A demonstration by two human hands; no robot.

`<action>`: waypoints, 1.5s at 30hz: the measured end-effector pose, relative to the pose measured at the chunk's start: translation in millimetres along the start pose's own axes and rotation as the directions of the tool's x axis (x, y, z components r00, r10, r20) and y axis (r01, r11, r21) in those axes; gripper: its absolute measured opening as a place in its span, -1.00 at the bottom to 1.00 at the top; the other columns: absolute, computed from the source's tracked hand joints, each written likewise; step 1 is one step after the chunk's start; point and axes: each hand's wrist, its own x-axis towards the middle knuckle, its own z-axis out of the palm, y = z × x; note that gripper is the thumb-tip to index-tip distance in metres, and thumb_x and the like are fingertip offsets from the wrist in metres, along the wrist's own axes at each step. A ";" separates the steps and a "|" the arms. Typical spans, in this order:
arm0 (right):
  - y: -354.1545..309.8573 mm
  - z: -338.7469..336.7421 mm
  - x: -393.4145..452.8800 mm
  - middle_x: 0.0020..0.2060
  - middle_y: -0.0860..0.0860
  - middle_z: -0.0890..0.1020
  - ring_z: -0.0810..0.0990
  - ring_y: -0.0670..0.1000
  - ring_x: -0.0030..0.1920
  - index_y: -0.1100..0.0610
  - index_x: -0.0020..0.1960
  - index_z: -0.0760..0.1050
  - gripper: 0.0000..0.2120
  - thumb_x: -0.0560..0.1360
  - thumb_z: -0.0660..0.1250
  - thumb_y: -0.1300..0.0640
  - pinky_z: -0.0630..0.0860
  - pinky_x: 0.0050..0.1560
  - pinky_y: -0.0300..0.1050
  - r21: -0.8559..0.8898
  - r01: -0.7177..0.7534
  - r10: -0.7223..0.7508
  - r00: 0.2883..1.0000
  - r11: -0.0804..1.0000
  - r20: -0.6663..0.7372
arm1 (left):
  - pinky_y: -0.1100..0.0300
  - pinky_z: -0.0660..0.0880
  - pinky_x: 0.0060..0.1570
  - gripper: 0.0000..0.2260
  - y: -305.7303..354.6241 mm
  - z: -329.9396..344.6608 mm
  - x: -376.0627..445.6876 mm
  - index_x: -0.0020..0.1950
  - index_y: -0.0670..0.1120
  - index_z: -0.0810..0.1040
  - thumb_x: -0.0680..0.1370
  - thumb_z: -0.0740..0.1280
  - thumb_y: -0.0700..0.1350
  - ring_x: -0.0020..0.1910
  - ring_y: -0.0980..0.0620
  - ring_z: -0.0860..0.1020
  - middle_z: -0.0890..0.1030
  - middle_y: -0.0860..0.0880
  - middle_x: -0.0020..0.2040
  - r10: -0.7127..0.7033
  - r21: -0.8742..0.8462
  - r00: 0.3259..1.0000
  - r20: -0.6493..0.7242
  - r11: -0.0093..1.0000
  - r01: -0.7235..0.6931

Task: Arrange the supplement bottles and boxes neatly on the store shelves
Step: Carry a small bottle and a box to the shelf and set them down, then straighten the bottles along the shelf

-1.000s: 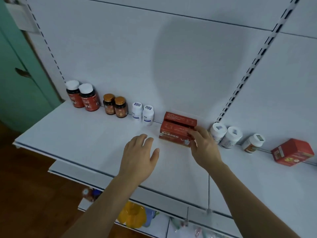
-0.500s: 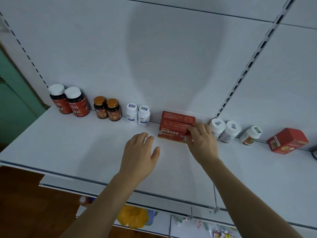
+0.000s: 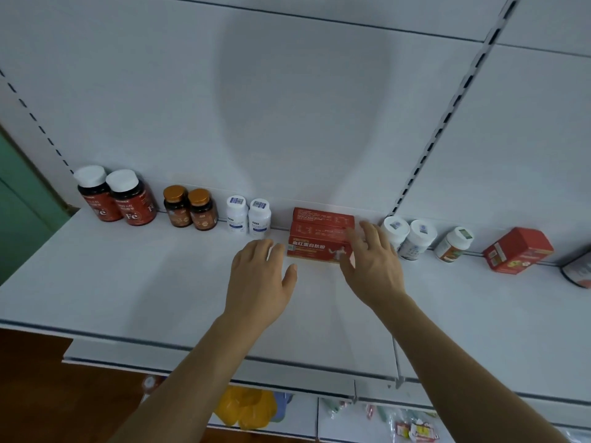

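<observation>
Two red boxes (image 3: 315,241) lie one behind the other at the back of the white shelf (image 3: 128,282). My right hand (image 3: 372,266) is at their right end, fingers spread and slightly blurred, holding nothing. My left hand (image 3: 259,282) hovers open just left of the front box, palm down. Left along the wall stand two red bottles with white caps (image 3: 118,199), two amber bottles with gold caps (image 3: 190,207) and two small white bottles (image 3: 248,215). To the right are two white bottles (image 3: 407,236), a tilted white bottle (image 3: 454,244) and a skewed red box (image 3: 518,251).
A slotted upright (image 3: 447,113) runs up the back panel above the right white bottles. A lower shelf (image 3: 303,410) holds a yellow item and small packets. A green door stands at the far left. A dark-and-white object shows at the right edge (image 3: 580,271).
My right hand has let go of the front red box and drawn back a little with fingers spread. The camera has shifted, so the shelf row sits more to the right in view.
</observation>
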 end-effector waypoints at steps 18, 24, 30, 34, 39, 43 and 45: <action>95.6 -121.2 -124.2 0.54 0.24 0.28 0.17 0.27 0.57 0.13 0.51 0.34 -0.35 0.60 0.02 -0.27 0.18 0.52 0.23 -0.167 -0.282 0.295 0.954 0.945 0.059 | -0.20 0.24 0.47 -0.50 171.9 1.4 -6.4 0.46 -0.15 0.40 0.61 0.23 0.11 0.49 -0.25 0.28 0.41 -0.19 0.47 0.215 -0.001 0.976 -0.011 0.977 -0.216; 183.0 -175.7 -190.0 0.54 0.24 0.28 0.15 0.27 0.58 0.13 0.52 0.33 -0.32 0.60 -0.04 -0.29 0.18 0.52 0.25 -0.168 -0.372 0.382 0.924 0.913 0.030 | -0.18 0.22 0.47 -0.49 291.7 12.4 -31.2 0.48 -0.13 0.39 0.61 0.21 0.12 0.50 -0.23 0.27 0.39 -0.17 0.48 0.305 -0.018 0.952 -0.027 0.952 -0.305; 287.7 -231.1 -261.9 0.55 0.21 0.28 0.12 0.25 0.59 0.12 0.53 0.31 -0.31 0.60 -0.05 -0.30 0.15 0.54 0.23 -0.191 -0.472 0.484 0.875 0.860 0.015 | -0.16 0.19 0.49 -0.47 426.4 37.4 -66.2 0.49 -0.15 0.37 0.62 0.14 0.13 0.50 -0.23 0.26 0.38 -0.19 0.48 0.392 -0.064 0.920 0.010 0.918 -0.391; 350.4 -263.2 -304.5 0.60 0.18 0.14 -0.03 0.21 0.62 0.08 0.59 0.17 -0.35 0.64 -0.05 -0.29 0.01 0.58 0.19 -0.210 -0.553 0.569 0.822 0.807 0.024 | -0.15 0.19 0.49 -0.49 506.8 52.5 -81.6 0.49 -0.14 0.38 0.63 0.17 0.12 0.50 -0.23 0.26 0.37 -0.18 0.49 0.473 -0.087 0.880 0.044 0.879 -0.468; 419.6 -286.4 -345.1 0.60 0.17 0.13 -0.01 0.22 0.61 0.08 0.59 0.16 -0.33 0.63 -0.01 -0.29 0.03 0.59 0.19 -0.204 -0.652 0.667 0.745 0.730 0.004 | -0.13 0.13 0.52 -0.48 598.7 76.4 -83.6 0.52 -0.12 0.33 0.64 0.15 0.13 0.55 -0.20 0.17 0.30 -0.17 0.54 0.561 -0.120 0.825 0.072 0.826 -0.551; 478.9 -301.1 -365.9 0.61 0.13 0.10 -0.03 0.18 0.62 0.04 0.61 0.12 -0.32 0.63 -0.05 -0.32 -0.02 0.59 0.13 -0.252 -0.701 0.724 0.690 0.668 -0.001 | -0.10 0.02 0.55 -0.45 674.5 103.0 -79.6 0.58 -0.07 0.20 0.66 0.06 0.16 0.58 -0.16 0.06 0.18 -0.13 0.59 0.628 -0.161 0.773 0.093 0.775 -0.611; 512.4 -311.7 -369.9 0.61 0.12 0.10 -0.02 0.18 0.62 0.03 0.61 0.12 -0.32 0.62 -0.05 -0.33 -0.02 0.59 0.13 -0.271 -0.716 0.739 0.673 0.644 -0.021 | -0.09 0.02 0.55 -0.46 712.5 117.0 -75.5 0.58 -0.07 0.21 0.66 0.07 0.16 0.58 -0.16 0.07 0.19 -0.13 0.59 0.650 -0.205 0.755 0.088 0.754 -0.624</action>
